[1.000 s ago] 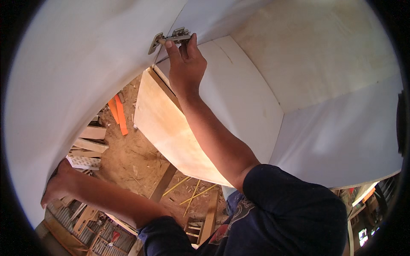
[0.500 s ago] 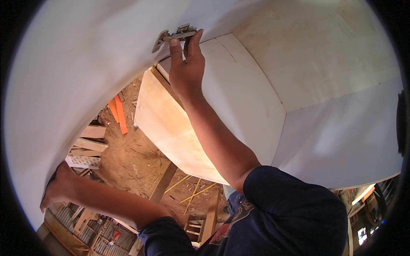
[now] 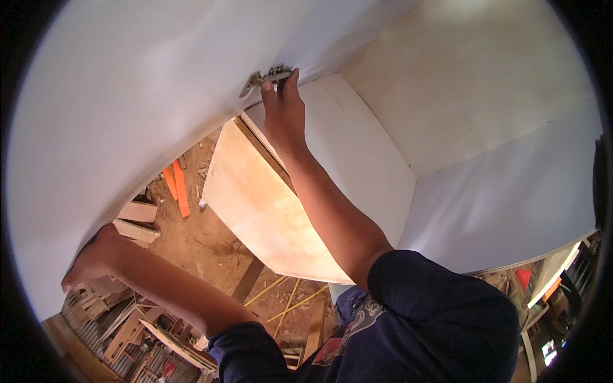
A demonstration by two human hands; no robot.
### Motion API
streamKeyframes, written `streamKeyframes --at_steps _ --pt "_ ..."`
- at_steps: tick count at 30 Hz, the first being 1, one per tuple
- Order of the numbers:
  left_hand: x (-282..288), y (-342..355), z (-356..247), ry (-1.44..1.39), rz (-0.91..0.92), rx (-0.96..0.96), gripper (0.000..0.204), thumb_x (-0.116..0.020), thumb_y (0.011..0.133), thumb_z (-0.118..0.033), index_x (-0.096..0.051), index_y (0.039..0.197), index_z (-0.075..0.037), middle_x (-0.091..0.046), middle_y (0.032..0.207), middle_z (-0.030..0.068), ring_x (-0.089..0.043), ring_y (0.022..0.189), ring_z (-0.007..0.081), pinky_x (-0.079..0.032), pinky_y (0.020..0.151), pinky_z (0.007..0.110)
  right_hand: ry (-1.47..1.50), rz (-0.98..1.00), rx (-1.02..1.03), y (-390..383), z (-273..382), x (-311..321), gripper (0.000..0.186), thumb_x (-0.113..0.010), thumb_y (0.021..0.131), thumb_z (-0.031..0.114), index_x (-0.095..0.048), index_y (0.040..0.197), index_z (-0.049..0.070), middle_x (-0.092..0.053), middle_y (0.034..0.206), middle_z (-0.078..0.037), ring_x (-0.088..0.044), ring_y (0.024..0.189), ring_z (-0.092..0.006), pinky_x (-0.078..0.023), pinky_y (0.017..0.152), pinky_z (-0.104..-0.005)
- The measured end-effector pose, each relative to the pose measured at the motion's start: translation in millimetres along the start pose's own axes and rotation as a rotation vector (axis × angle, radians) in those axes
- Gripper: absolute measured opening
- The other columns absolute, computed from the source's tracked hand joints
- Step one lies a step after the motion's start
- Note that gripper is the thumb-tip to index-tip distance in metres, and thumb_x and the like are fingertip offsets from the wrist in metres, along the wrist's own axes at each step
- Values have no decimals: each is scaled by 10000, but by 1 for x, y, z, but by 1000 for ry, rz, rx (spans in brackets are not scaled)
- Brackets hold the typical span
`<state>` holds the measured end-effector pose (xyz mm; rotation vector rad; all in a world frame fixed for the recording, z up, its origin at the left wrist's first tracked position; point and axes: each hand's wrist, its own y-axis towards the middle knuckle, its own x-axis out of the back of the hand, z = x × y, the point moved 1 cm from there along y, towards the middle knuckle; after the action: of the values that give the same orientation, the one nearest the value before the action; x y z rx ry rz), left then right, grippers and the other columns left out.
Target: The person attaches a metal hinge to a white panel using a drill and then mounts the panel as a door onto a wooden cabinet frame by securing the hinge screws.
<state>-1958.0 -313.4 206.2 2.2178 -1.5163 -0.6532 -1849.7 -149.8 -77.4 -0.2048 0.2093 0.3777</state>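
A metal cabinet hinge [image 3: 274,75] joins a large white door [image 3: 128,108] on the left to the inner side wall of a white cabinet. My right hand [image 3: 284,115] reaches up to it, with thumb and fingers pinched on the hinge arm. The hinge's cup flange lies on the door face, and its other end sits at the cabinet wall. At the lower left my left hand [image 3: 96,258] grips the door's outer edge. Its fingertips are hidden behind the panel.
The cabinet's pale back panel [image 3: 466,83] and a lower white panel [image 3: 498,204] surround the right arm. Below lies a dirt floor [image 3: 204,236] with orange strips [image 3: 180,188], yellow sticks [image 3: 290,300] and wood offcuts [image 3: 137,214]. More scrap lies at the lower left.
The view has shifted, so the hinge and cabinet appear lower. The door's angle looks slightly different, with the hinge flange seen more narrowly. Both hands keep their hold.
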Motion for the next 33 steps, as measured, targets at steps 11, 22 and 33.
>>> streamKeyframes --at_steps 11,22,33 --pt "21 23 11 92 109 -126 1159 -87 891 -1000 -298 1691 -188 -288 1725 220 -259 1614 471 -273 1279 735 395 -5 -111 -5 1 -4 883 -715 1061 89 -122 1672 -142 -344 1716 -281 -362 1605 -304 -379 1300 -412" --pt "11 13 14 2 -90 21 1034 -152 970 -922 -365 1673 -194 -304 1750 161 -274 1601 475 -279 1222 783 171 -224 -3 -5 -19 -2 624 -873 937 123 -603 1466 -68 -693 1427 -186 -657 1339 -245 -543 1086 -389" --pt "12 30 14 29 -51 -48 979 -188 1005 -860 -402 1648 -154 -356 1714 195 -344 1560 487 -336 1201 759 190 -227 68 -5 -20 -5 679 -910 896 125 -595 1451 -107 -747 1288 -218 -716 1242 -247 -552 1090 -372"
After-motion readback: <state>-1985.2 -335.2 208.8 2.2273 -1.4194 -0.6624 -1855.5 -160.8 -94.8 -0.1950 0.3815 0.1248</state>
